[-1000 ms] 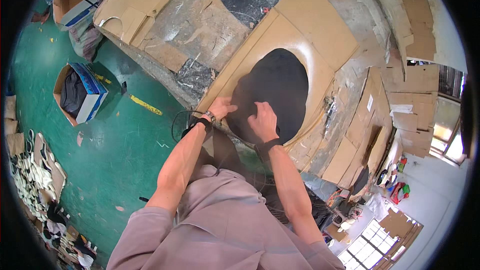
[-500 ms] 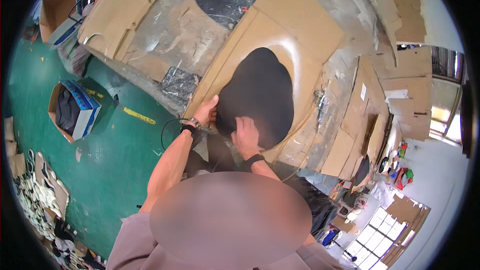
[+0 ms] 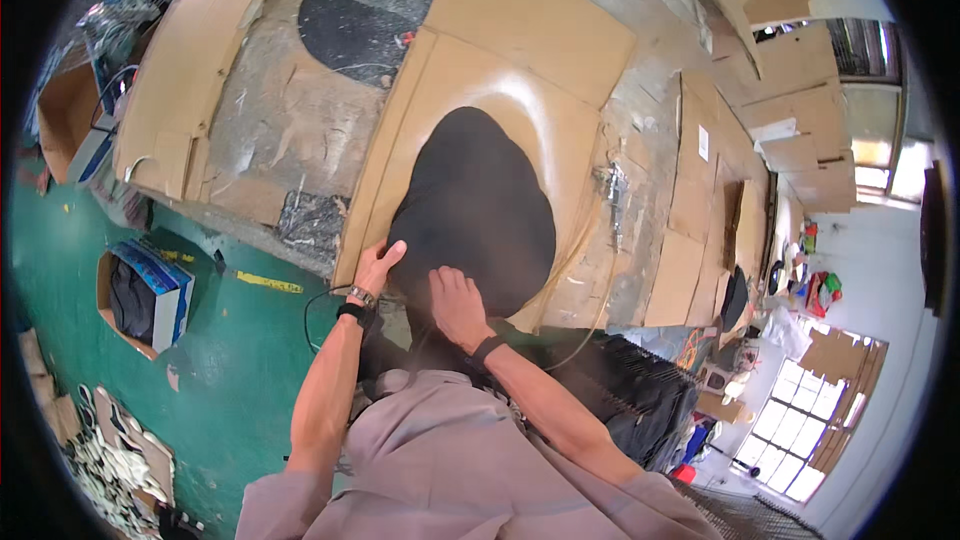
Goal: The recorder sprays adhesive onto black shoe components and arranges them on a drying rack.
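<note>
A large black sheet [image 3: 480, 200] with a rounded, wavy outline lies on a cardboard panel [image 3: 530, 10] in front of me. Its material looks like fabric or thin foam. My left hand [image 3: 377, 268] grips the sheet's near left edge, thumb on top and the other fingers mostly hidden beneath. On the near edge, my right hand [image 3: 458, 306] presses its bent fingers onto the sheet, closed at its border; the thumb is hidden. A white powdery band [image 3: 530, 105] marks the cardboard around the far right side of the sheet.
Right of the cardboard lies a metal tool like a spray gun [image 3: 615, 195] with a hose. A dark rounded patch [image 3: 370, 10] covers the table at the far left. On the green floor stands an open blue-and-white box [image 3: 165, 290] holding dark pieces. Pale scraps [image 3: 110, 460] are heaped nearby.
The view has shifted, so the table appears further left. My right hand has slid slightly along the sheet's near edge toward my left hand, which keeps its hold.
</note>
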`<state>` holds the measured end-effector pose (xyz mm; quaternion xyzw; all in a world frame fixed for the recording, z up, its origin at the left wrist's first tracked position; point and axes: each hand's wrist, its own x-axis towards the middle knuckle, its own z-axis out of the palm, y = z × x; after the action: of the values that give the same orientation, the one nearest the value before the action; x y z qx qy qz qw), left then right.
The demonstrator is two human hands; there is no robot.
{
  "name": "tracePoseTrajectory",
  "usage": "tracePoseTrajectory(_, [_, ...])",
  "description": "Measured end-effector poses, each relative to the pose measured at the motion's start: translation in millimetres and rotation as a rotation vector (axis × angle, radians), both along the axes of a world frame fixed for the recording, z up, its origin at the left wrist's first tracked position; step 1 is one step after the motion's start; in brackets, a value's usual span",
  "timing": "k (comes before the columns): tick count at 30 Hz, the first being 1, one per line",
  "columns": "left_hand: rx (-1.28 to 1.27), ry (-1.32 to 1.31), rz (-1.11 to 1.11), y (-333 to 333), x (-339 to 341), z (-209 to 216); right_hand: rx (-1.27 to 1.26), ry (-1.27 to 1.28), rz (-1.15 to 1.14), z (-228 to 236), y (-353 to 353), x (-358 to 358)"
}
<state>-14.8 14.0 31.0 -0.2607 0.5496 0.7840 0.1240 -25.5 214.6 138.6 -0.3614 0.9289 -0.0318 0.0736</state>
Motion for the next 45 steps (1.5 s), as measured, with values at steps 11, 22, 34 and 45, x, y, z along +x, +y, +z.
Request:
tracePoseTrajectory(11, [-0.318, -0.019, 0.053, 19.3, -13.1, 45.4, -0.409, 0.075, -0.731, 4.3, 85.6, -138.4])
tracePoseTrajectory(22, [-0.1, -0.135, 0.142, 23.3, -9.9, 55.2, -0.454, 0.25, -0.644, -43.1, 58.6, -207.2])
tracePoseTrajectory(34, [-0.004, -0.196, 0.281, 36.5, -7.7, 53.3, -0.485, 0.046, -0.527, -35.4, 44.8, -223.9])
tracePoseTrajectory(45, [-0.156, -0.212, 0.282, 38.0, -7.5, 43.4, -0.202, -0.25, -0.542, -17.4, 34.5, -252.3])
